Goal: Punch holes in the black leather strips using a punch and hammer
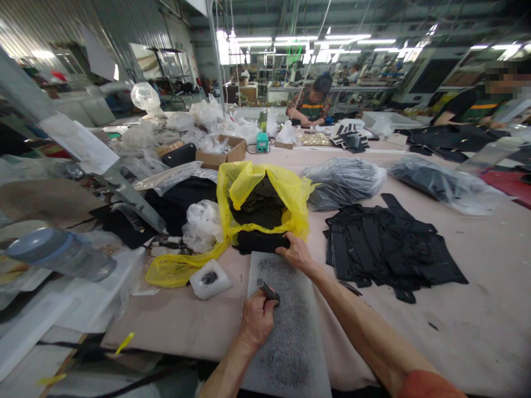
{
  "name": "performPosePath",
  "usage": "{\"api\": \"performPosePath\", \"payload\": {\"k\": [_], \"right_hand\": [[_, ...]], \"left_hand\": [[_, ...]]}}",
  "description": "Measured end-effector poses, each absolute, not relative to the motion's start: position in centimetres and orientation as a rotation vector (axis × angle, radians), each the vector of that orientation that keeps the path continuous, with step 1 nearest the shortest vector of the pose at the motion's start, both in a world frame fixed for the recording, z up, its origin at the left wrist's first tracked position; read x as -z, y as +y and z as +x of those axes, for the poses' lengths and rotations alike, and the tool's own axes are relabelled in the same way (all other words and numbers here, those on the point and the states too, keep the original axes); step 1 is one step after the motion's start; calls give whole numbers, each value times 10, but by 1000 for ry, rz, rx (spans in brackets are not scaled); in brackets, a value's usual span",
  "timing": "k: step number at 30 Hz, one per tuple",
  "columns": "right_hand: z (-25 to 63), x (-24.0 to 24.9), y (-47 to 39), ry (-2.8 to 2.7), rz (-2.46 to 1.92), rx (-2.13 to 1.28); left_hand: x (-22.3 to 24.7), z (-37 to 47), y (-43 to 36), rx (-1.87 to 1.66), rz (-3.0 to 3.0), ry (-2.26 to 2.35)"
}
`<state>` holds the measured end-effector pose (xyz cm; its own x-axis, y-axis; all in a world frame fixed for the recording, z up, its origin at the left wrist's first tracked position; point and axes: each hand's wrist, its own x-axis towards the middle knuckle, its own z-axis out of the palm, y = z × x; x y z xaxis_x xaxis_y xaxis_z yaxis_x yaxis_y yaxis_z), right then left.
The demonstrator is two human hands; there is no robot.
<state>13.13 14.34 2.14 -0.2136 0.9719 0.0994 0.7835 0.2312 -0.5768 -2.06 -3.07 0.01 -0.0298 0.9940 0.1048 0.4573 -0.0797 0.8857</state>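
My left hand (258, 319) is closed around a small dark cylindrical tool (269, 292), held over a speckled grey board (286, 331). My right hand (296, 251) reaches to the far end of the board, its thumb and fingers pinching the edge of a folded black piece (261, 242). That piece lies at the mouth of an open yellow plastic bag (298, 190), which has dark pieces (263, 204) inside. To the right of the board, a spread pile of flat black pieces (385, 243) rests on the pinkish table cover (489, 260).
White foam block (211, 279) with a dark clump stands left of the board. Clear bags (344, 179) of dark pieces lie behind the pile. A plastic jug (62, 254) and metal post (133, 199) are at left. Two people (311, 105) work across the table.
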Motion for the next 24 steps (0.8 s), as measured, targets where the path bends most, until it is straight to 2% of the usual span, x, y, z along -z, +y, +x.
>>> {"api": "performPosePath", "payload": {"k": [11,24], "right_hand": [[140,-16,101,-2019,-1286,-411],[166,-30,26,-1863,-1255,-91]], "left_hand": [[3,-19,-31,-1067,1652,1579],[1,-20,-30,-1079,1683,1577]]}}
